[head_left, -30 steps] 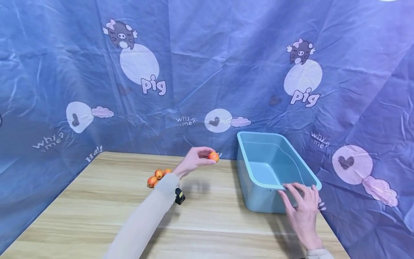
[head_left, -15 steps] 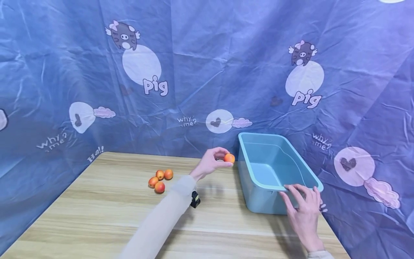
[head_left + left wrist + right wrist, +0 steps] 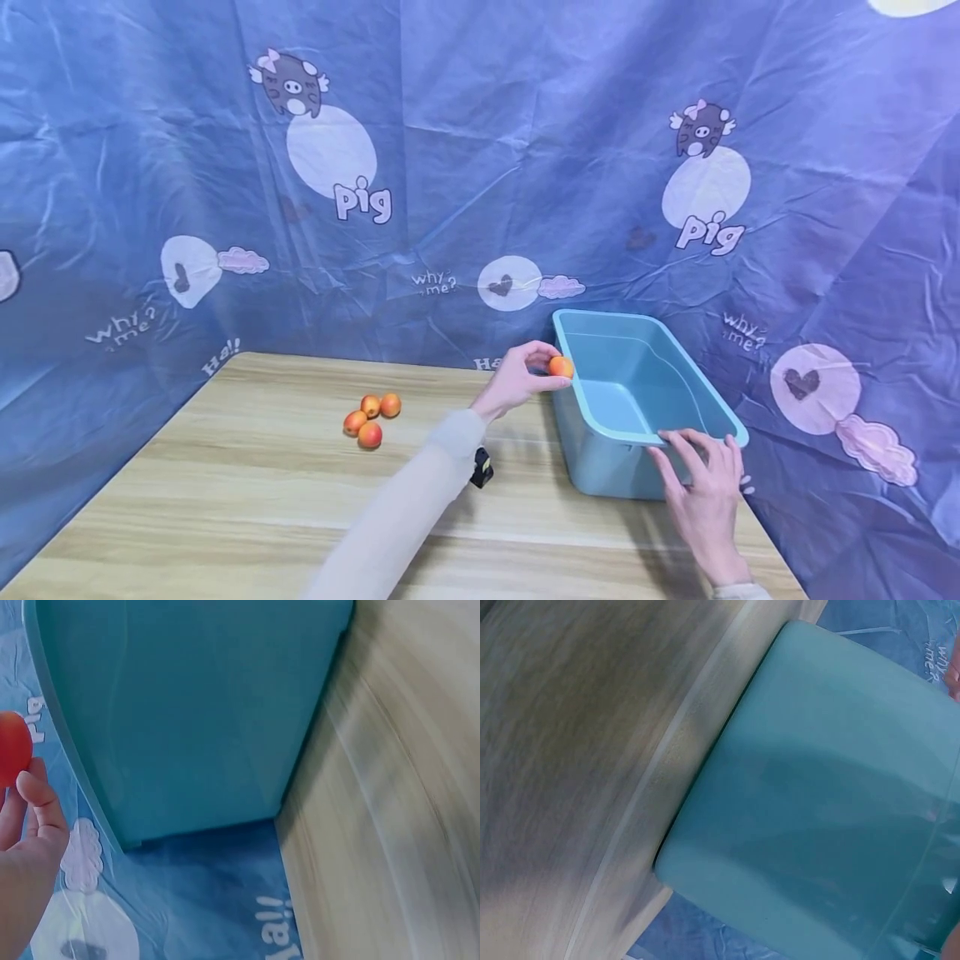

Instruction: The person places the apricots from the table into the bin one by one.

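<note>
My left hand pinches a small orange-red fruit, apricot-like, between thumb and fingers, and it overlaps the left rim of a blue-green plastic bin in the head view. The left wrist view shows the fruit at its left edge, with the outer wall of the bin beside it. My right hand holds the bin's near rim, fingertips at the top edge and thumb below against the outside. Only bits of that hand show at the edge of the right wrist view.
Several similar fruits lie in a cluster on the left of the wooden table. A blue printed cloth hangs behind the table and along its sides. The bin stands at the table's right, near the cloth.
My left hand has carried the fruit rightward from above the middle of the table to the bin's left rim. The right hand stays at the near rim.
</note>
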Available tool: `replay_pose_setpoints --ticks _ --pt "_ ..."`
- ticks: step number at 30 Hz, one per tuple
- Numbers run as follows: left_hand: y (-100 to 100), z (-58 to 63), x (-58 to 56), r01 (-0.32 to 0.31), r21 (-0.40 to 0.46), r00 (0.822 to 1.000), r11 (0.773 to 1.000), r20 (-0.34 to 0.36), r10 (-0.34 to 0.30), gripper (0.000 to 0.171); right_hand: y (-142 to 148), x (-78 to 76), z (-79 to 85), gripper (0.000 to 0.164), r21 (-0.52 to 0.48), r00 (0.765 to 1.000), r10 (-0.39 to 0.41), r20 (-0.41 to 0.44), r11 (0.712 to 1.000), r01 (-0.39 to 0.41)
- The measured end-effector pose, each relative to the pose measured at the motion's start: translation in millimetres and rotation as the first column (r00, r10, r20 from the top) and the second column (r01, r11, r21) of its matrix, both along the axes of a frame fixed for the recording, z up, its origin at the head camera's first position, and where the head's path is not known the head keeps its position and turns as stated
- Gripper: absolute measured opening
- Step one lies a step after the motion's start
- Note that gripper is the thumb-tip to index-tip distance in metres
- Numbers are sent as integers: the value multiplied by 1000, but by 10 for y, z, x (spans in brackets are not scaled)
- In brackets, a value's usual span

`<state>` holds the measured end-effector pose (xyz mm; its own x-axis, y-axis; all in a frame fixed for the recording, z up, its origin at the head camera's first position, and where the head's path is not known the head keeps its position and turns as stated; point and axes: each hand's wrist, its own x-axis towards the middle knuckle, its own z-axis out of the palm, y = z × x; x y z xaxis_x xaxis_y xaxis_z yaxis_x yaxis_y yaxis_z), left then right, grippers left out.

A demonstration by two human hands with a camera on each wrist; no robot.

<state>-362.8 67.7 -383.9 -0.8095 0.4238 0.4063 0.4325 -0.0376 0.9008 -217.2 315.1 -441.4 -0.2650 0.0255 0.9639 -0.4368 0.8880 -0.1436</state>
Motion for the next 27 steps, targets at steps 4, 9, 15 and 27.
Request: replay_pose_setpoints --ticks 4,9,15,27 --pt "102 31 54 -2 14 1000 1000 -31 3 37 6 -5 -10 50 -5 1000 -2 -2 1000 2" --pt "222 83 135 8 45 1000 999 -28 -6 41 10 -24 10 49 -6 1000 0 -3 1000 0" --pt "397 56 210 -35 58 999 998 -12 36 36 11 -39 14 49 -13 1000 1 -4 1000 -1" --pt "521 -36 290 -80 -4 994 997 -69 79 26 4 -38 -21 50 -8 1000 -4 -13 1000 4"
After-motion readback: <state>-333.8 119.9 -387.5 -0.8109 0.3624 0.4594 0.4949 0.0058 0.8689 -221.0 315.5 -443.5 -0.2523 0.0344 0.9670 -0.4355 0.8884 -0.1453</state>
